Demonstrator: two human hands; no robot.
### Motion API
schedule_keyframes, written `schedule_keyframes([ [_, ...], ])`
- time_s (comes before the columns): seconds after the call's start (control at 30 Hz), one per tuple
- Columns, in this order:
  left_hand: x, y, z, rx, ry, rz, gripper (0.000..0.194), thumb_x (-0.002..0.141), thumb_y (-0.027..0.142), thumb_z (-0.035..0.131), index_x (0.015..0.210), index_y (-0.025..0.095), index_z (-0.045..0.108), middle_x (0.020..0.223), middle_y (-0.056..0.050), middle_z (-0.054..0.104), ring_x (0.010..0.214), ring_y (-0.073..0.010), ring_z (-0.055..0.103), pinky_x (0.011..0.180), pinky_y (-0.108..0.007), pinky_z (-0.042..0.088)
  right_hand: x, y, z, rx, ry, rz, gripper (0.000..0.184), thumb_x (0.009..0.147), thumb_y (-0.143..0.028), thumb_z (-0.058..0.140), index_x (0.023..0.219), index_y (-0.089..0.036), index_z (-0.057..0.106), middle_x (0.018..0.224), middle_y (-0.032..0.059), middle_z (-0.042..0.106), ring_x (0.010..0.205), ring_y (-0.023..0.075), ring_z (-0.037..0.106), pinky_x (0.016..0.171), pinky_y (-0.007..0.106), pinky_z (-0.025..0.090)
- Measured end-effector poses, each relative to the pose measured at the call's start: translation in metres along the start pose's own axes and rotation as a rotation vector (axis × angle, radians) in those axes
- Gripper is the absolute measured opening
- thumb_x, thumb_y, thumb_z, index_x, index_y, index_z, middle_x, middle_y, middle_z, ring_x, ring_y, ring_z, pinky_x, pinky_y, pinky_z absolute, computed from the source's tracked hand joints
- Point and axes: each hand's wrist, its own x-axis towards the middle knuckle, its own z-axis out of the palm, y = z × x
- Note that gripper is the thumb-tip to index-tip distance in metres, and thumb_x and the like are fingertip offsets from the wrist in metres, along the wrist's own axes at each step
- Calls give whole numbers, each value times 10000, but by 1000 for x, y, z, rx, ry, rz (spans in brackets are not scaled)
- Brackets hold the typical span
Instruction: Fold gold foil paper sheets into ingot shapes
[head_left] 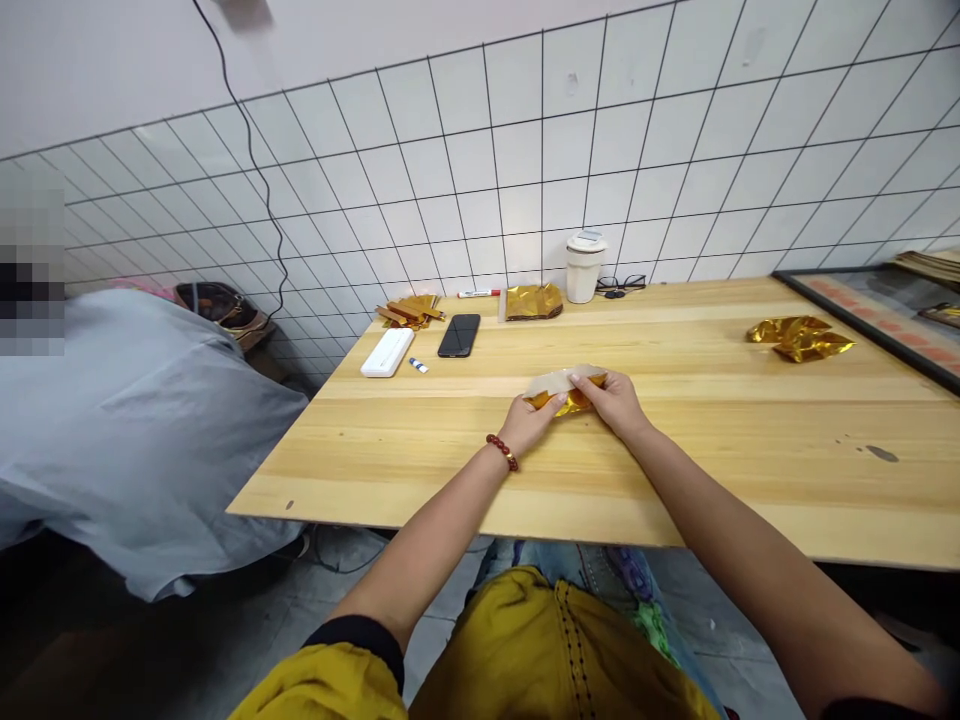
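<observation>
Both my hands meet at the middle of the wooden table (pixel 675 470) on a piece of gold foil paper (pixel 564 387) whose pale back faces up. My left hand (pixel 531 421), with a red bead bracelet on its wrist, pinches the paper's left end. My right hand (pixel 616 402) presses and grips the right end with curled fingers. The paper lies low on the tabletop between them.
Behind lie a black phone (pixel 459 334), a white box (pixel 387 352), a small tube (pixel 418 366), folded gold pieces (pixel 409 312), a gold sheet (pixel 533 301), a red marker (pixel 478 293), a white cup (pixel 584 266), glasses (pixel 621 286). Crumpled gold foil (pixel 799 338) and a framed tray (pixel 877 305) sit right. A person in grey (pixel 127 430) bends at left.
</observation>
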Motion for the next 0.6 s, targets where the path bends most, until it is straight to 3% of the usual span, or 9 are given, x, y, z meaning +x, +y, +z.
schedule_keyframes([
  [0.2, 1, -1, 1, -31, 33, 5, 336, 680, 383, 820, 935, 174, 758, 1041, -91, 759, 1004, -245, 675, 991, -393, 482, -1, -3, 0, -12, -13, 2, 456, 668, -622, 758, 756, -176, 728, 776, 48, 728, 708, 186, 642, 688, 309, 524],
  [0.43, 1, 2, 0, -90, 29, 35, 375, 686, 446, 815, 960, 195, 764, 1062, -75, 755, 996, -231, 671, 985, -379, 483, -2, -2, 1, -7, 4, -3, 452, 668, -619, 756, 750, -176, 721, 740, 31, 703, 685, 175, 610, 689, 309, 512],
  [0.6, 4, 5, -4, -153, 170, -33, 498, 675, 585, 776, 889, 136, 754, 884, -87, 758, 905, -237, 686, 904, -391, 506, -5, -5, 2, -54, -52, -20, 418, 685, -583, 755, 651, -177, 664, 594, -21, 580, 560, 122, 498, 554, 256, 418],
])
